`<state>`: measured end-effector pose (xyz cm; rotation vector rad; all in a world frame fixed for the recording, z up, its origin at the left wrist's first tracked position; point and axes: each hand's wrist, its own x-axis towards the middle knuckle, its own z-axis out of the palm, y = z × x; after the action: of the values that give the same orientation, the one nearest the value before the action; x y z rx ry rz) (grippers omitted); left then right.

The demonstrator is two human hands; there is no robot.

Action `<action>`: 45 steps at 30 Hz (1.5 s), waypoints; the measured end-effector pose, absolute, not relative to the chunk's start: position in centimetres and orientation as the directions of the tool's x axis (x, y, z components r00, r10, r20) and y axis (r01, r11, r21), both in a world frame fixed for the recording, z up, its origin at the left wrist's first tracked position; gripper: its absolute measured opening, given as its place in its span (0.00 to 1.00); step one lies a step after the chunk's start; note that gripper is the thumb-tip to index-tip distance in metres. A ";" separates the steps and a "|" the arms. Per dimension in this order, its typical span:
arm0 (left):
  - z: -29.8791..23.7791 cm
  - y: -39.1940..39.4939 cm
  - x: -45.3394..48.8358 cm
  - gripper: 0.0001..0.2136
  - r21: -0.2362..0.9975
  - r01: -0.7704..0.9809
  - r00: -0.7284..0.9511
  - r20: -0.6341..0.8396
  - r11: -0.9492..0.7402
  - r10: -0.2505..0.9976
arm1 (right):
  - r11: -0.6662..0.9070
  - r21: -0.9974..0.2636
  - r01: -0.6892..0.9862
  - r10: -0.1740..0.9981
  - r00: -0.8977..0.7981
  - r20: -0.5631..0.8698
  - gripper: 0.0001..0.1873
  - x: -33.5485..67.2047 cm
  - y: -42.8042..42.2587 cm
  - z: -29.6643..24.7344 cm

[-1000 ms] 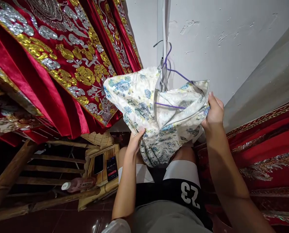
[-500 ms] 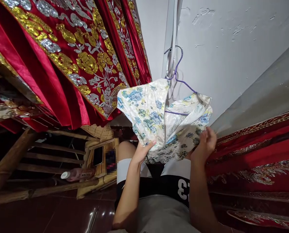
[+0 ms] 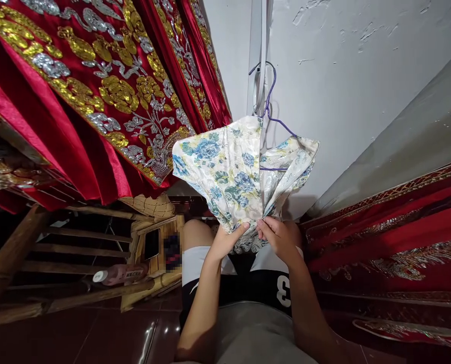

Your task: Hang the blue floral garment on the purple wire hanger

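Note:
A white satin garment with blue and yellow flowers (image 3: 229,172) hangs on a purple wire hanger (image 3: 270,108) hooked to a metal strip on the white wall. My left hand (image 3: 225,238) grips the garment's lower edge from the left. My right hand (image 3: 282,237) pinches the same fabric just to the right, its fingers closed on the cloth. The two hands almost touch below the garment, above my knees.
Red embroidered robes with gold and silver thread (image 3: 96,96) hang at the left, more red cloth (image 3: 399,237) lies at the right. A bamboo bench (image 3: 77,263) at lower left holds two phones (image 3: 153,243) and a pink bottle (image 3: 119,274). The floor is dark red tile.
My right hand dropped from the garment's right shoulder to its lower edge and now meets my left hand. The garment's open front has been drawn together.

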<state>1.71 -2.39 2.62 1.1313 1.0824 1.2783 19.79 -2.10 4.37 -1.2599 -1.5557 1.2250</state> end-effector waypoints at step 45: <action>10.4 5.7 4.6 0.17 0.675 0.274 -0.053 0.722 -0.685 0.690 | 0.361 -0.911 -0.201 0.932 0.041 0.360 0.19 18.0 6.2 17.6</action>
<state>4.57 5.72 10.44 1.9032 1.0278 1.7937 17.99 6.20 17.64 -0.7911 -1.2089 1.0224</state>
